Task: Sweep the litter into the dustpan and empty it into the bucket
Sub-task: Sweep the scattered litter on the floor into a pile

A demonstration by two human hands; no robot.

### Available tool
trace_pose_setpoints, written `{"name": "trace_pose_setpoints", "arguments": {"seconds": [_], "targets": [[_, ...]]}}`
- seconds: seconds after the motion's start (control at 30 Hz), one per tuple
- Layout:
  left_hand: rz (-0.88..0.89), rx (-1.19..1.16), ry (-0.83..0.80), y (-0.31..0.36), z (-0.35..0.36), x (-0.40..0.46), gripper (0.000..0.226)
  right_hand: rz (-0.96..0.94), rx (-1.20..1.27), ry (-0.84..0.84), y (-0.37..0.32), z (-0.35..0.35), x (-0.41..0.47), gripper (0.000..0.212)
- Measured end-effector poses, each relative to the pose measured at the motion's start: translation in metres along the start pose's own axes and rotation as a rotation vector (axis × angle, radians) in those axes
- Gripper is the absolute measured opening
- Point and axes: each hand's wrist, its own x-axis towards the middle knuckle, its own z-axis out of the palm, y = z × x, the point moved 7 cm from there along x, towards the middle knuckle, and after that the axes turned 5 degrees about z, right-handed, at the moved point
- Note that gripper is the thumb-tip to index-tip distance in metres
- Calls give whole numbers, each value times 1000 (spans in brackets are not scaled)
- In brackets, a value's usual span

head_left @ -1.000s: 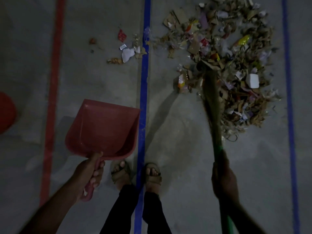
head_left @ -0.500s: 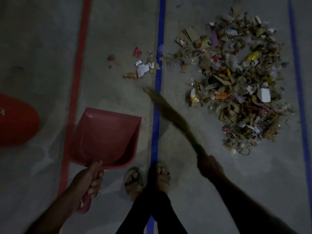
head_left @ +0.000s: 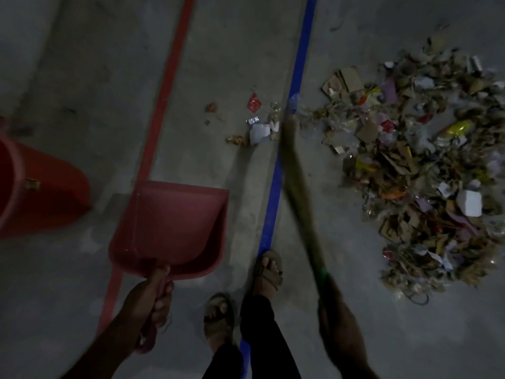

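We stand on the floor (head_left: 82, 77) with our feet (head_left: 269, 272) on a floor line (head_left: 273, 209), the dustpan (head_left: 169, 228) held in our left hand (head_left: 149, 305) ahead and to the left. The bucket (head_left: 35, 192) lies at the far left, beyond a second floor line (head_left: 166, 86). The broom (head_left: 297, 187), in our right hand (head_left: 336, 310), reaches forward between a few scattered scraps (head_left: 257, 129) on its left and the big litter pile (head_left: 423, 170) on its right.

One dustpan (head_left: 169, 231), one broom (head_left: 297, 192), one bucket (head_left: 41, 192), one large litter heap (head_left: 426, 170), two hands counted, left hand (head_left: 149, 305), right hand (head_left: 337, 315), two sandalled feet (head_left: 269, 270), two floor lines, one red line (head_left: 166, 86), one blue line (head_left: 300, 58).
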Motion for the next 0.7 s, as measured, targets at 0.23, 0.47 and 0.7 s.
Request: {"name": "trace_pose_setpoints", "arguments": {"seconds": [0.23, 0.47, 0.7], "targets": [[-46, -76, -237, 26, 27, 17, 46, -269, -242, -419, -103, 100, 57, 65], [-24, -93, 28, 27, 32, 40, 49, -245, -391, -405, -149, 127, 169, 48], [-47, -67, 42, 42, 63, 50, 48, 129, 31, -197, -82, 36, 262, 57]]}}
